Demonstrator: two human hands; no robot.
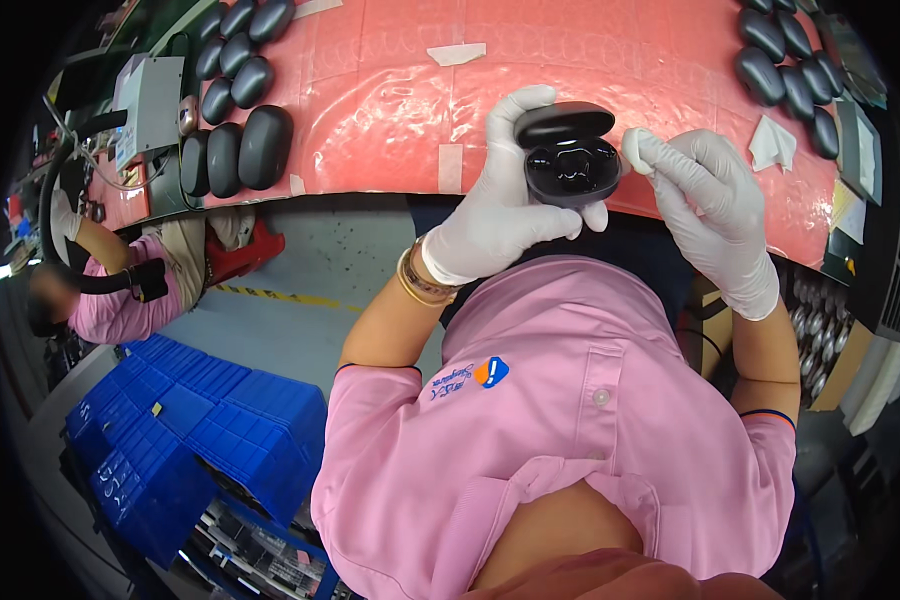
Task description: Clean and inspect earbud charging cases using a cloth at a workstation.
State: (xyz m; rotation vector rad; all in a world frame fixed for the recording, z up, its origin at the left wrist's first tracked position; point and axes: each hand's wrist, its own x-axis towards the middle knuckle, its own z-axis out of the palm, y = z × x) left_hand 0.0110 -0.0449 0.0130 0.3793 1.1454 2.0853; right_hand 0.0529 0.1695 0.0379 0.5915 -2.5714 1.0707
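Observation:
A black earbud charging case (574, 168) is held with its lid raised; its glossy inside faces up. My left hand (500, 205), in a white glove, is closed round the case's left side and lower edge. Just right of the case, my gloved right hand (705, 185) pinches a small white wad (637, 150) that looks like cloth. The wad is close to the case's right edge; I cannot tell whether they touch. Whether earbuds sit inside the case is too dark to make out.
Dark closed cases (266, 148) stand in groups on the red-covered table (380, 120) at left, more cases (760, 75) at right. A white cloth (772, 145) lies right of my right hand. Blue crates (240, 420) and a seated co-worker (120, 300) are at left.

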